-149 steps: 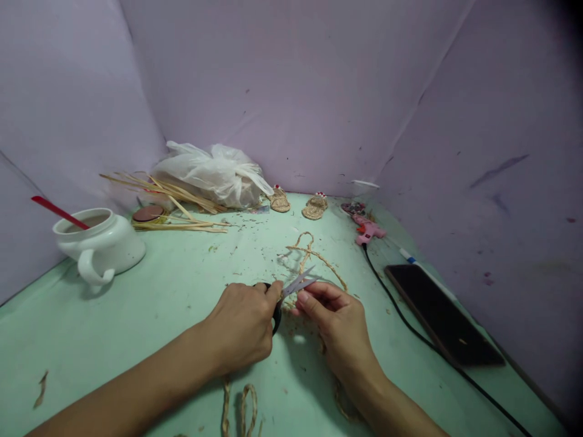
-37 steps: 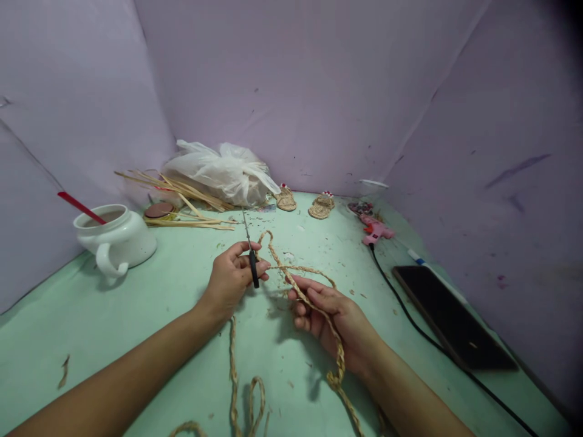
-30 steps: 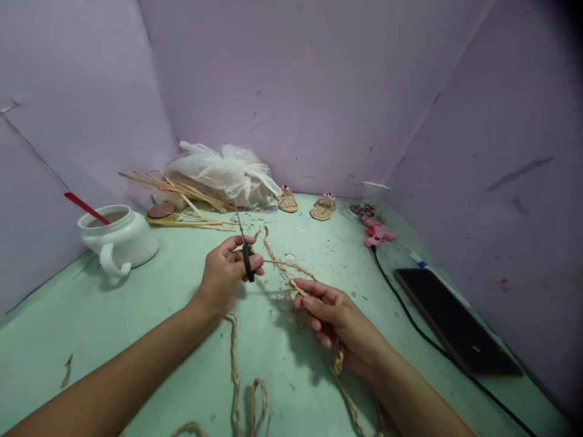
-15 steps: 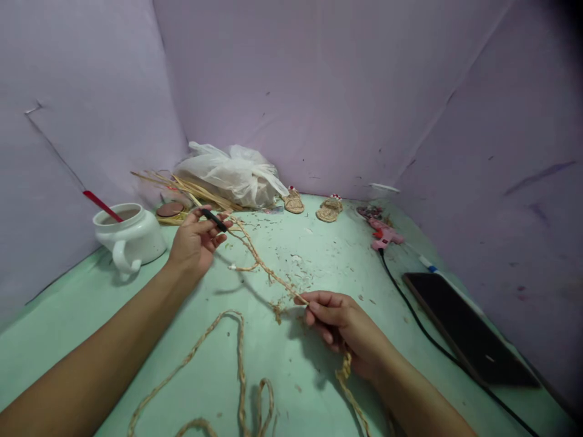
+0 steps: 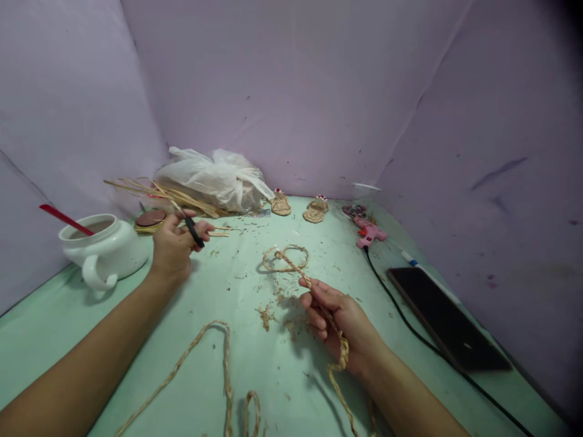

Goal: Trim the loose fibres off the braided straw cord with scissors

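Near the straw at the back left, my left hand [image 5: 175,243] is closed around a slim tool with a black handle [image 5: 194,232]. A thin, pale tip points up and away from the fingers; its exact kind is unclear. My right hand [image 5: 341,321], at centre right, pinches a braided straw cord [image 5: 291,263] between thumb and fingers. Beyond the fingertips the cord ends in loose loops over the table. Its thicker braid runs across the palm and hangs down towards the front edge. More of the cord lies in bends at the front.
A white pot [image 5: 107,246] with a red-handled stick stands left. Behind are straw strips [image 5: 195,203], a white plastic bag [image 5: 218,182] and two small woven sandals [image 5: 316,209]. A pink glue gun [image 5: 371,233], its black cable and a dark phone [image 5: 449,318] lie right. Fibre scraps [image 5: 265,317] litter the table.
My left hand has moved left, away from the cord's far end, with the black-handled tool. The cord, stretched between both hands before, now droops in loops from my right hand. The view has shifted.
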`<state>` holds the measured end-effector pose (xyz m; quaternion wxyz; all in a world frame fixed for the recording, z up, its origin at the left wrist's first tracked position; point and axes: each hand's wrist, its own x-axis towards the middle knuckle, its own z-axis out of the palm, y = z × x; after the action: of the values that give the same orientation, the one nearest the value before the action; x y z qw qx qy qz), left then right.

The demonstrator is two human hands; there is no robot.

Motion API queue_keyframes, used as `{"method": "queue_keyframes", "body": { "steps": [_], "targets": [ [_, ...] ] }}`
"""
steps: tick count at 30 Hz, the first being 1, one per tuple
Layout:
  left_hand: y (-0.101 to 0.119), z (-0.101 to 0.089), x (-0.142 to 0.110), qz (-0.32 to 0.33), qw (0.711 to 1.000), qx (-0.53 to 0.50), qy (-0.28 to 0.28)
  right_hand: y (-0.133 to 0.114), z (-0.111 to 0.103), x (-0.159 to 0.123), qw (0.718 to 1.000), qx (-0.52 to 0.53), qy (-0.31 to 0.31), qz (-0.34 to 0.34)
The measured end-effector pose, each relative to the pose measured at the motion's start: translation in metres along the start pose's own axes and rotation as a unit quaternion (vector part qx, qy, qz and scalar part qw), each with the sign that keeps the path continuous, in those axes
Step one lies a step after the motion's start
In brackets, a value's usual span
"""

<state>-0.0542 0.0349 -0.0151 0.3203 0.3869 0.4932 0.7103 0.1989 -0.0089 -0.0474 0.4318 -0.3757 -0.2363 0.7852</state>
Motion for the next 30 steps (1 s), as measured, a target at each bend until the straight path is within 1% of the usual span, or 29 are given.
{"method": "queue_keyframes", "body": {
  "steps": [3, 7, 9, 11, 13, 15, 18, 20, 21, 23, 24, 28, 30],
  "targets": [
    [0.001, 0.014, -0.024, -0.044, 0.996, 0.02, -0.069, 0.0, 0.0, 0.0, 0.999, 0.03, -0.016, 0.006],
    [-0.007, 0.029, -0.049, -0.129, 0.979, 0.06, -0.149, -0.001, 0.001, -0.002, 0.996, 0.047, -0.055, 0.05],
    [-0.012, 0.034, -0.056, -0.158, 0.97, 0.083, -0.168, -0.001, 0.002, -0.002, 0.995, 0.046, -0.069, 0.061],
    [-0.014, 0.037, -0.061, -0.176, 0.964, 0.097, -0.173, -0.001, 0.002, -0.002, 0.994, 0.044, -0.08, 0.062],
    [-0.012, 0.039, -0.066, -0.176, 0.962, 0.111, -0.177, 0.0, 0.002, 0.0, 0.993, 0.043, -0.091, 0.059],
    [-0.006, 0.041, -0.073, -0.149, 0.959, 0.128, -0.202, 0.001, 0.0, 0.001, 0.993, 0.049, -0.096, 0.045],
    [0.005, 0.043, -0.088, -0.103, 0.94, 0.151, -0.289, 0.003, -0.001, 0.002, 0.992, 0.074, -0.104, 0.016],
    [0.009, 0.047, -0.1, -0.101, 0.923, 0.154, -0.338, 0.005, -0.001, 0.002, 0.989, 0.09, -0.121, 0.005],
    [0.009, 0.049, -0.106, -0.11, 0.917, 0.148, -0.354, 0.007, 0.0, 0.002, 0.987, 0.096, -0.129, 0.003],
    [0.005, 0.055, -0.115, -0.14, 0.915, 0.125, -0.356, 0.009, 0.005, 0.0, 0.985, 0.105, -0.138, 0.003],
    [0.002, 0.058, -0.118, -0.159, 0.92, 0.111, -0.34, 0.011, 0.007, -0.002, 0.985, 0.104, -0.138, 0.002],
    [-0.012, 0.065, -0.122, -0.232, 0.942, 0.049, -0.237, 0.018, 0.019, -0.01, 0.991, 0.045, -0.127, 0.002],
    [-0.015, 0.065, -0.121, -0.253, 0.946, 0.005, -0.201, 0.02, 0.022, -0.012, 0.993, 0.005, -0.12, 0.014]
  ]
}}
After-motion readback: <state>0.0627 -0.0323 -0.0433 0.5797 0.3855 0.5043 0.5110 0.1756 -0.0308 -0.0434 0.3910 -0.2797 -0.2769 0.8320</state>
